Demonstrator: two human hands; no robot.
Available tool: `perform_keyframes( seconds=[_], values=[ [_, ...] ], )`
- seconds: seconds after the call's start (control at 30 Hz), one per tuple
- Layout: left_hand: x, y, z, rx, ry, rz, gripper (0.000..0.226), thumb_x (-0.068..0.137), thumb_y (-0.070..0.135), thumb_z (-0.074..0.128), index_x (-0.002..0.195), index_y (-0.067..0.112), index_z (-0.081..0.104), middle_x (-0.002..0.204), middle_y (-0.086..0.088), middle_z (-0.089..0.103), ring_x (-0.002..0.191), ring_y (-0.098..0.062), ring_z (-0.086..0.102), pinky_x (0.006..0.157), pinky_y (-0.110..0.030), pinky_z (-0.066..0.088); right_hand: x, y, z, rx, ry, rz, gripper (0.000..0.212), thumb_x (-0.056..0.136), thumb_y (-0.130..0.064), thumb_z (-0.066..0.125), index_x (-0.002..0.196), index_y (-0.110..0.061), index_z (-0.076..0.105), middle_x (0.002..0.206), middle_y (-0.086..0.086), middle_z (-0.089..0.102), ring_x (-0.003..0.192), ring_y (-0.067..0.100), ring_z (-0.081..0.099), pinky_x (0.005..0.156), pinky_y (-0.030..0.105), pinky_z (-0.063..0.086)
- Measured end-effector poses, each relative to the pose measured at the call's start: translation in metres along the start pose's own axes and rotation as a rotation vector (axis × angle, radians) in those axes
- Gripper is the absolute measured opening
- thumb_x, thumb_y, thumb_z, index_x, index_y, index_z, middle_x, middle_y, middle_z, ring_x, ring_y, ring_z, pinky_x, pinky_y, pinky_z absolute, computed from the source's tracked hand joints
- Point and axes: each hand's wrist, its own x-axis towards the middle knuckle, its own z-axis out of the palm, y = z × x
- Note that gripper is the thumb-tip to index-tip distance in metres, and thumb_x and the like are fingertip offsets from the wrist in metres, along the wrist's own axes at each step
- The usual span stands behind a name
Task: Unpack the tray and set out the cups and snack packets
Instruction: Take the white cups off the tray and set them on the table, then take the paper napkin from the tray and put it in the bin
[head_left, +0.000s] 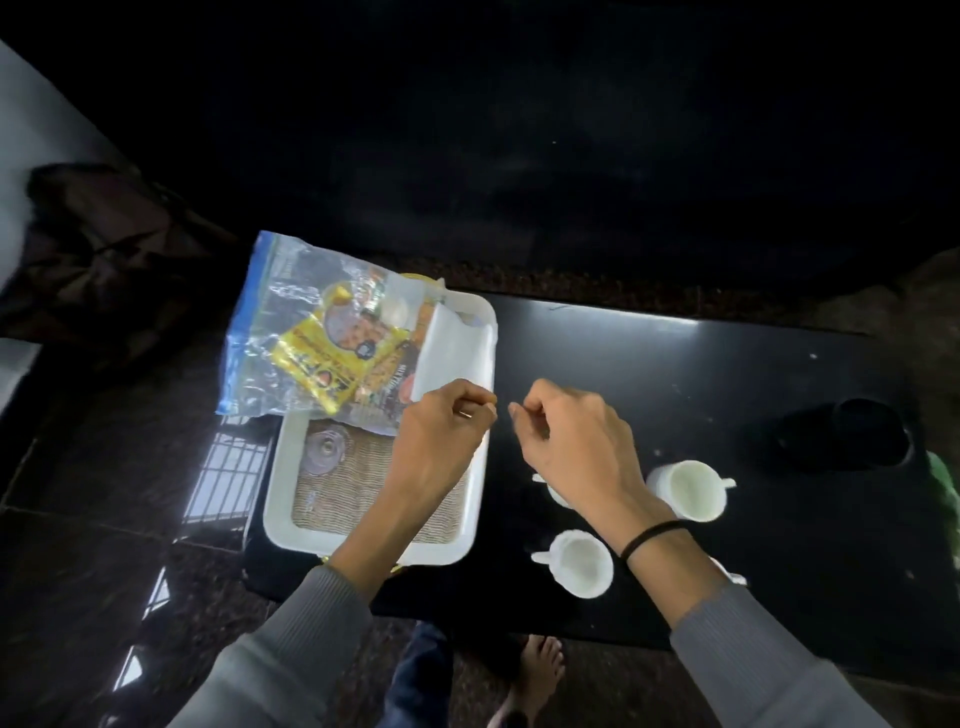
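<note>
Hands (441, 441) (576, 452) at tray's (274, 499) sheet (457, 353), cups (688, 491) right

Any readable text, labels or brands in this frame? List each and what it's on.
Nothing reads clearly.
Yellow packet: dark print and a round logo, too blurred to read.
Brown packet: pale lettering, too blurred to read.
Zip bag: faint print, unreadable.
White sheet, cups, tray: no text seen.

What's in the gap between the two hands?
Only bare black table, in the head view, between the left hand, pinching white paper, and the right hand.
</note>
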Motion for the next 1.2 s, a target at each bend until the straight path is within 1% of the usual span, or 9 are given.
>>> perform_keyframes(
  seconds=[0.23,0.37,0.47,0.6,0.73,0.83,0.97,1.1,1.2],
  values=[
    [0.030,-0.042,-0.055,0.126,0.116,-0.027,0.021,0.093,0.016,0.064,0.111,0.019,0.072,0.097,0.010,0.072,0.089,-0.011,0.069,0.069,-0.025,0.053,0.046,-0.053,0.049,0.086,-0.132,-0.008,0.023,0.100,-0.038,0.057,0.096,-0.017,0.063,0.097,0.000,0.070,0.081,0.025,0.067,0.068,0.040,0.058],
    [0.053,-0.053,-0.064,0.256,0.108,-0.013,0.040,0.094,0.024,0.066,0.133,0.016,0.059,0.129,0.002,0.065,0.109,-0.022,0.066,0.089,-0.041,0.056,0.066,-0.063,0.073,0.102,-0.201,0.026,0.024,0.100,-0.037,0.058,0.107,-0.015,0.063,0.111,0.003,0.067,0.093,0.025,0.067,0.074,0.043,0.058],
    [0.074,-0.056,-0.060,0.314,0.069,-0.017,0.046,0.096,0.029,0.065,0.139,0.017,0.051,0.134,0.000,0.062,0.110,-0.023,0.065,0.093,-0.044,0.055,0.075,-0.065,0.085,0.126,-0.232,0.064,0.027,0.099,-0.036,0.059,0.115,-0.014,0.061,0.118,0.004,0.066,0.098,0.025,0.066,0.076,0.043,0.058],
    [0.096,-0.056,-0.051,0.424,0.064,0.003,0.044,0.095,0.044,0.065,0.132,0.022,0.055,0.127,0.006,0.066,0.105,-0.017,0.067,0.078,-0.033,0.051,0.081,-0.063,0.095,0.149,-0.269,0.077,0.027,0.098,-0.025,0.062,0.122,-0.014,0.058,0.126,0.005,0.065,0.104,0.026,0.067,0.079,0.045,0.059],
    [0.108,-0.055,-0.043,0.530,0.060,0.019,0.043,0.093,0.051,0.064,0.126,0.023,0.057,0.117,0.006,0.068,0.101,-0.019,0.068,0.079,-0.036,0.055,0.080,-0.058,0.100,0.175,-0.262,0.101,0.030,0.098,-0.019,0.061,0.127,-0.013,0.055,0.130,0.006,0.065,0.104,0.026,0.068,0.080,0.045,0.060],
    [0.112,-0.052,-0.040,0.562,0.065,0.030,0.031,0.093,0.047,0.066,0.113,0.023,0.064,0.101,0.005,0.071,0.093,-0.021,0.069,0.076,-0.034,0.054,0.078,-0.053,0.100,0.186,-0.243,0.112,0.028,0.100,-0.022,0.058,0.127,-0.013,0.054,0.128,0.006,0.065,0.102,0.025,0.068,0.078,0.043,0.060],
    [0.106,-0.052,-0.041,0.516,0.065,0.089,0.016,0.089,0.034,0.068,0.097,0.022,0.074,0.088,0.006,0.071,0.084,-0.020,0.070,0.070,-0.030,0.051,0.075,-0.045,0.093,0.187,-0.214,0.122,0.029,0.100,-0.027,0.059,0.126,-0.014,0.054,0.129,0.004,0.065,0.104,0.024,0.067,0.079,0.042,0.060],
    [0.087,-0.050,-0.047,0.364,0.034,0.231,0.015,0.083,0.028,0.070,0.085,0.013,0.066,0.097,0.002,0.068,0.083,-0.021,0.067,0.071,-0.038,0.057,0.068,-0.036,0.077,0.189,-0.177,0.116,0.031,0.098,-0.028,0.063,0.124,-0.016,0.052,0.125,0.002,0.065,0.104,0.023,0.066,0.078,0.042,0.060],
    [0.068,-0.040,-0.053,0.271,-0.037,0.315,0.021,0.080,0.029,0.065,0.079,0.008,0.059,0.090,-0.003,0.068,0.081,-0.026,0.066,0.073,-0.042,0.058,0.064,-0.028,0.059,0.188,-0.184,0.116,0.044,0.092,-0.028,0.070,0.128,-0.020,0.046,0.129,0.001,0.061,0.111,0.023,0.062,0.081,0.042,0.058]
  ],
)
